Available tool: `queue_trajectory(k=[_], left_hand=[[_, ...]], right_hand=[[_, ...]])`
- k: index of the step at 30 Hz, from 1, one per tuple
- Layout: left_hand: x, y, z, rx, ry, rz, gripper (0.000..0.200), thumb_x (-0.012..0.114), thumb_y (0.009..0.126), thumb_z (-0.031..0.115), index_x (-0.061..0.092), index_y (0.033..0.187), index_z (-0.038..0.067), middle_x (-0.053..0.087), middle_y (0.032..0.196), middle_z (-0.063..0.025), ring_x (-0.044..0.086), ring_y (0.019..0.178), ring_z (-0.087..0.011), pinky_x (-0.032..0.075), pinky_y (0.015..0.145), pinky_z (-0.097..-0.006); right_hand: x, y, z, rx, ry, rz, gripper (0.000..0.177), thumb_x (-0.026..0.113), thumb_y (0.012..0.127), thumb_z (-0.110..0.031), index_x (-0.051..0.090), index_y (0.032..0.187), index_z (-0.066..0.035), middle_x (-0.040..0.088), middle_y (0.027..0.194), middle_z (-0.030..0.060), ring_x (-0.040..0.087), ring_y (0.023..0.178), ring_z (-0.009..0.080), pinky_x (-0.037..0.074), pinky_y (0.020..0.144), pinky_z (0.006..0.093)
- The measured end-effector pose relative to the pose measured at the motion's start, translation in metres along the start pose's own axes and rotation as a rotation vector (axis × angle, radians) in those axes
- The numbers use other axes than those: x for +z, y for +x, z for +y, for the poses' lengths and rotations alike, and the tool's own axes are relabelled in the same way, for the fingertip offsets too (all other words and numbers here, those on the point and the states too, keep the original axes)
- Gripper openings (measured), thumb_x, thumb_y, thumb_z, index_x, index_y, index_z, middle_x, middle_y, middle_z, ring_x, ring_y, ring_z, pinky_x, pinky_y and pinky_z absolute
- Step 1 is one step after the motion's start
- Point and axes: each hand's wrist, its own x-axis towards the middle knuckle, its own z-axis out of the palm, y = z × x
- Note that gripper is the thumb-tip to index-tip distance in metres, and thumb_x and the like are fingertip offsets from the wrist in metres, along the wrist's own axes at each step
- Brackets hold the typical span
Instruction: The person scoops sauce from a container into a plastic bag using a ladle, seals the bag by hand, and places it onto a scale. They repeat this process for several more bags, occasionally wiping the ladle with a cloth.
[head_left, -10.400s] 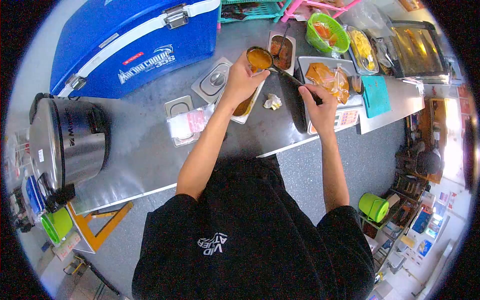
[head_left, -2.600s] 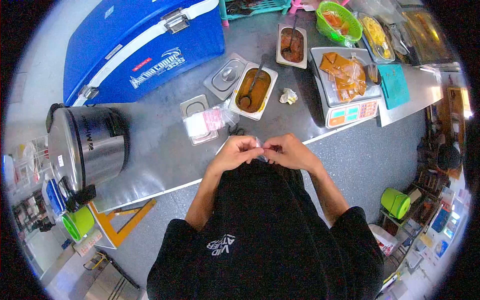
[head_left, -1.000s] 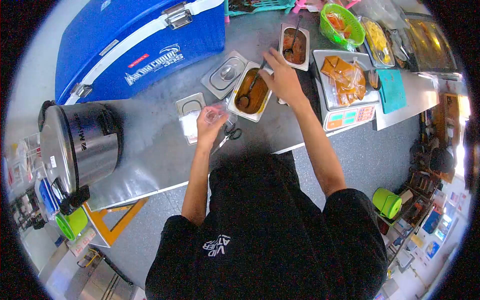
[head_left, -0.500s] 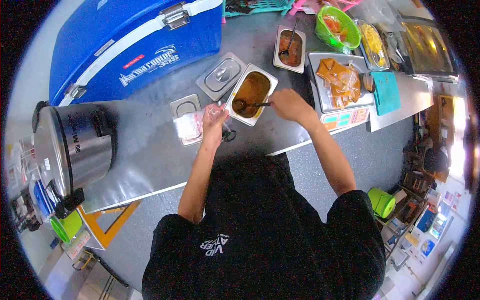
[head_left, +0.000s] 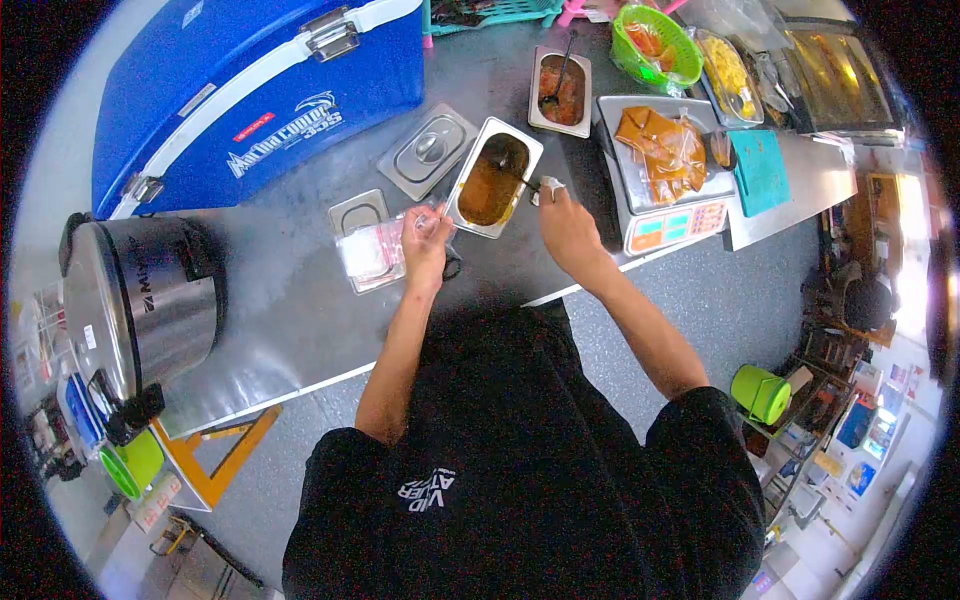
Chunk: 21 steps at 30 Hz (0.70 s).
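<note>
A steel food pan [head_left: 467,218] of brown sauce [head_left: 487,193] sits on the counter in front of me. My right hand [head_left: 572,232] is closed on the dark handle of a ladle [head_left: 522,182], just right of the pan. The ladle's bowl lies in the sauce at the pan's far end. At the pan's left rim, my left hand [head_left: 427,238] pinches a clear plastic bag [head_left: 408,222]. Below that hand lies a stack of clear packets [head_left: 368,252], partly over a small steel lid [head_left: 357,210]. A larger steel lid [head_left: 430,147] rests just behind the pan.
Farther back stands a second pan of reddish food [head_left: 562,92] with a ladle. To the right, a tray [head_left: 640,195] holding bagged orange-brown food rests on a scale [head_left: 676,226]. A green basket [head_left: 655,45], blue cooler [head_left: 270,110] and large steel pot [head_left: 150,300] stand around.
My right hand has turned more upright, and the ladle's bowl has moved from the near left of the pan to its far end. The left hand stays at the rim.
</note>
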Motion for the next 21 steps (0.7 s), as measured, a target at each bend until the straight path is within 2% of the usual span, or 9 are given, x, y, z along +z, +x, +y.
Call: queue_trajectory(k=[2,5,8,11,14,17,21], left_hand=[[0.007,-0.003,0.005,-0.009,0.061,0.022,0.027,0.065,0.089,-0.004,0.048,0.105,0.01,0.063,0.121,-0.0194,0.06,0.105,-0.0161,0.048,0.087,-0.0266],[0.007,-0.002,-0.002,0.002,0.068,0.024,0.027,0.064,0.09,-0.005,0.048,0.106,0.01,0.063,0.121,-0.0193,0.06,0.106,-0.017,0.048,0.086,-0.0262],[0.008,-0.002,0.002,-0.009,0.039,0.016,0.026,0.063,0.09,-0.005,0.048,0.106,0.01,0.062,0.121,-0.0197,0.06,0.108,-0.018,0.049,0.086,-0.0268],[0.005,-0.003,0.005,-0.041,-0.017,0.001,0.027,0.063,0.09,-0.005,0.048,0.107,0.009,0.062,0.122,-0.0205,0.06,0.107,-0.0183,0.05,0.085,-0.0276],[0.005,-0.003,0.009,-0.047,-0.032,-0.013,0.028,0.065,0.089,-0.005,0.048,0.108,0.009,0.062,0.121,-0.0204,0.061,0.105,-0.0189,0.052,0.084,-0.029],[0.002,0.0,0.012,-0.075,-0.037,-0.013,0.03,0.065,0.088,-0.005,0.049,0.108,0.009,0.062,0.121,-0.0198,0.062,0.103,-0.0203,0.052,0.083,-0.0303],[-0.007,0.016,0.018,-0.129,-0.047,-0.017,0.03,0.066,0.087,-0.005,0.048,0.107,0.008,0.061,0.12,-0.0186,0.062,0.102,-0.0216,0.053,0.082,-0.0317]], right_hand=[[0.002,-0.004,-0.004,0.002,0.012,-0.123,0.023,0.056,0.085,-0.007,0.061,0.105,0.002,0.064,0.098,0.0203,0.07,0.085,0.0343,0.06,0.069,0.0379],[0.011,-0.013,-0.012,-0.029,0.069,-0.163,0.017,0.058,0.085,-0.011,0.066,0.094,0.001,0.066,0.092,0.0219,0.07,0.079,0.0367,0.059,0.069,0.0418],[0.02,-0.013,-0.013,0.083,0.28,-0.174,0.021,0.059,0.085,-0.016,0.069,0.087,0.002,0.068,0.089,0.0249,0.069,0.08,0.039,0.058,0.073,0.046],[0.04,-0.011,0.003,0.146,0.579,-0.127,0.026,0.059,0.085,-0.021,0.072,0.092,0.002,0.069,0.088,0.025,0.068,0.084,0.0399,0.056,0.077,0.0475],[0.047,-0.012,0.014,0.198,0.837,-0.104,0.028,0.06,0.085,-0.022,0.073,0.1,-0.002,0.07,0.09,0.0226,0.069,0.084,0.0378,0.055,0.077,0.0435],[0.07,-0.016,0.031,0.18,0.862,-0.088,0.028,0.06,0.086,-0.023,0.073,0.099,-0.003,0.07,0.084,0.0214,0.07,0.079,0.0354,0.054,0.075,0.0408],[0.075,-0.024,0.045,0.178,0.939,-0.065,0.027,0.059,0.086,-0.022,0.073,0.097,-0.001,0.069,0.076,0.018,0.067,0.067,0.0254,0.052,0.067,0.0371]])
